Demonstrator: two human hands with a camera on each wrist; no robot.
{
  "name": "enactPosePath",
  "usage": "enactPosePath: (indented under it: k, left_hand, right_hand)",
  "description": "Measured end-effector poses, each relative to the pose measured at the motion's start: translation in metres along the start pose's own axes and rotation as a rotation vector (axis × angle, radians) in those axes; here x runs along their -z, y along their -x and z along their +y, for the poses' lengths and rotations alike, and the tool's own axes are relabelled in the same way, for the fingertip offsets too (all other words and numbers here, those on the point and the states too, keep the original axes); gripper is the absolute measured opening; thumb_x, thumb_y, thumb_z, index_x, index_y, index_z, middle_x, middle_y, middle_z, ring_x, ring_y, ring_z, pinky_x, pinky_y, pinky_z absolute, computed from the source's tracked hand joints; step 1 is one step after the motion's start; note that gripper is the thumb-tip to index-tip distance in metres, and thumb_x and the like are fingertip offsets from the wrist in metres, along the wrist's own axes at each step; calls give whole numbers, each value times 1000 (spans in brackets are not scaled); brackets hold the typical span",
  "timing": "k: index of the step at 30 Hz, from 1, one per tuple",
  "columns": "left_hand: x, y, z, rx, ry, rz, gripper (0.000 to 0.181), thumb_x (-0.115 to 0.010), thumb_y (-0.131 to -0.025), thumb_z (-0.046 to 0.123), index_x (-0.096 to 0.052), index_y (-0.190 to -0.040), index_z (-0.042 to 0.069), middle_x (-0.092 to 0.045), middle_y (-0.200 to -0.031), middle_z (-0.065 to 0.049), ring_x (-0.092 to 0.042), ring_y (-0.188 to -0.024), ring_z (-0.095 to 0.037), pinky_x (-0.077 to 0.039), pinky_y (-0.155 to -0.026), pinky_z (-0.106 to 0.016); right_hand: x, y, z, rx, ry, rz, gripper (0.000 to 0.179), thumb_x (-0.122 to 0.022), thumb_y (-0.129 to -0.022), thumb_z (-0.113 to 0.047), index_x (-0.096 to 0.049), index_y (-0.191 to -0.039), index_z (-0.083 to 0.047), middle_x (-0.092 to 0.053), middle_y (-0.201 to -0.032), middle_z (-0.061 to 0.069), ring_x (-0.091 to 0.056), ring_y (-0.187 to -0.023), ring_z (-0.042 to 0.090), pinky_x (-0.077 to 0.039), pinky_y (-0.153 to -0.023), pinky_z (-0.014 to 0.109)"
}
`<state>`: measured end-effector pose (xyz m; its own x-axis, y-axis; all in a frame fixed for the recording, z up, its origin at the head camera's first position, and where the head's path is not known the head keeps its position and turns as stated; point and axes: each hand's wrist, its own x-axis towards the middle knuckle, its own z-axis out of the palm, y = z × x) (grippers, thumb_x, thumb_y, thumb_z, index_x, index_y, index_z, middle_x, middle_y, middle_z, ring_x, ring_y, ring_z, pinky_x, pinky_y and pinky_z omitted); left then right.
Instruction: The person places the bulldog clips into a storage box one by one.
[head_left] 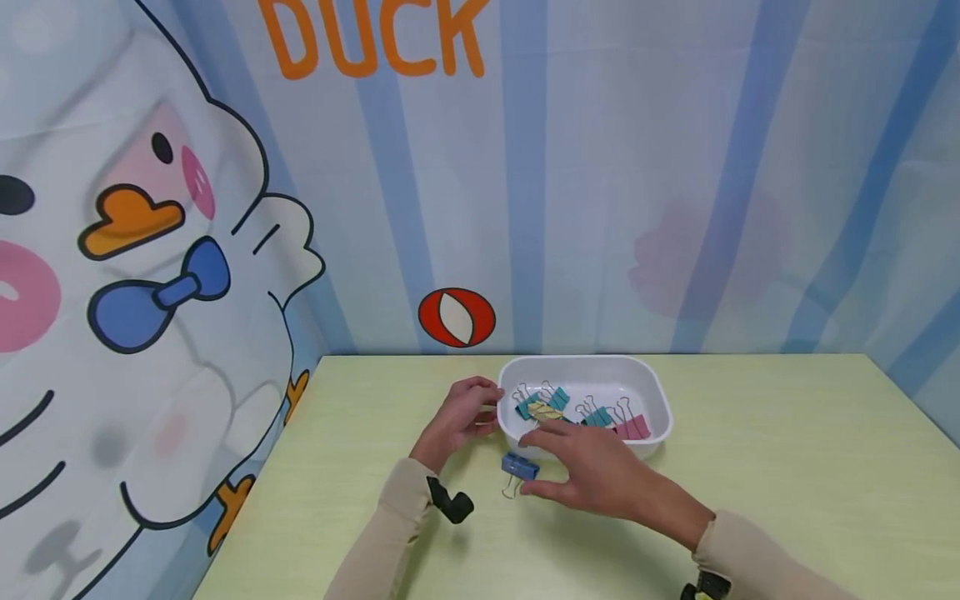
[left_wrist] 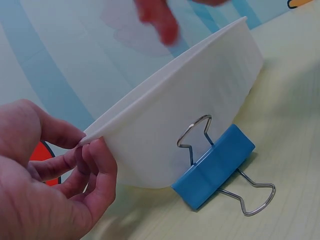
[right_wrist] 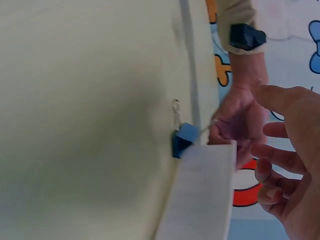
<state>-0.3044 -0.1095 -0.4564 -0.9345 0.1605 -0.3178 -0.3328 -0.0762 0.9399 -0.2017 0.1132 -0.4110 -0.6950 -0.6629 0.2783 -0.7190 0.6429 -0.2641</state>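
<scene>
A white plastic tub (head_left: 611, 377) stands on the table, its left end pinched at the rim between the thumb and fingers of my left hand (head_left: 468, 412). Just in front of the tub is a blue binder clip (left_wrist: 215, 167), both wire handles spread out; it leans near or against the wall. My right hand (head_left: 596, 467) hovers over the tub's front edge, its fingers spread and holding nothing. Inside the tub lie several teal binder clips (head_left: 597, 417), a pink binder clip (head_left: 633, 427) and a yellow patterned piece (head_left: 543, 411), partly hidden by the right hand.
The pale yellow table (head_left: 787, 467) reaches back to a printed cloth backdrop (head_left: 585, 208) with stripes and a duck figure. Black wrist mounts (head_left: 452, 502) sit on both sleeves.
</scene>
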Motion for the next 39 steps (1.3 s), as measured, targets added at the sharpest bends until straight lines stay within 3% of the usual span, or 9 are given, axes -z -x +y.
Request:
enactPosePath:
  k: [6, 18, 25, 30, 39]
  left_hand:
    - [-1, 1, 1, 0, -8, 5, 16, -61, -101, 13, -61, -115, 5, -65, -112, -18, -62, -81, -23, -56, -66, -26]
    - [0, -1, 0, -4, -2, -2, 16, -62, -100, 13, -61, -114, 4, -64, -111, -18, -62, -80, -22, -56, -67, -27]
    - [-1, 0, 1, 5, -12, 8, 16, -61, -101, 14, -62, -115, 5, -65, -113, -17, -63, -82, -23, -56, -70, -28]
    - [0, 0, 3, 15, -26, 12, 20, -61, -102, 16, -61, -119, 6, -64, -119, -19, -63, -87, -24, -57, -73, -28]
    - [-2, 1, 2, 4, -11, 11, 16, -61, -101, 13, -61, -114, 5, -64, -110, -17, -61, -80, -22, -56, -68, -27]
  right_hand:
    - [-21, 1, 0, -55, -10, -100, 46, -79, -91, -43, -72, -126, -14, -74, -119, 2, -72, -103, 20, -59, -85, 42]
    - [-51, -3, 2, -56, 153, -32, 29, -84, -86, -27, -72, -110, -15, -75, -99, 0, -67, -77, 18, -53, -59, 38]
    - [-56, -6, 1, -74, 131, -30, 25, -86, -86, -23, -74, -106, -15, -73, -95, -1, -65, -77, 17, -54, -62, 37]
    - [-58, -7, -1, -68, 90, -38, 15, -84, -88, -16, -74, -99, -18, -68, -84, -3, -56, -71, 12, -49, -61, 30]
    - [-53, -4, -2, -48, 93, -75, 14, -85, -85, -16, -74, -93, -19, -63, -78, -8, -49, -65, 7, -42, -55, 25]
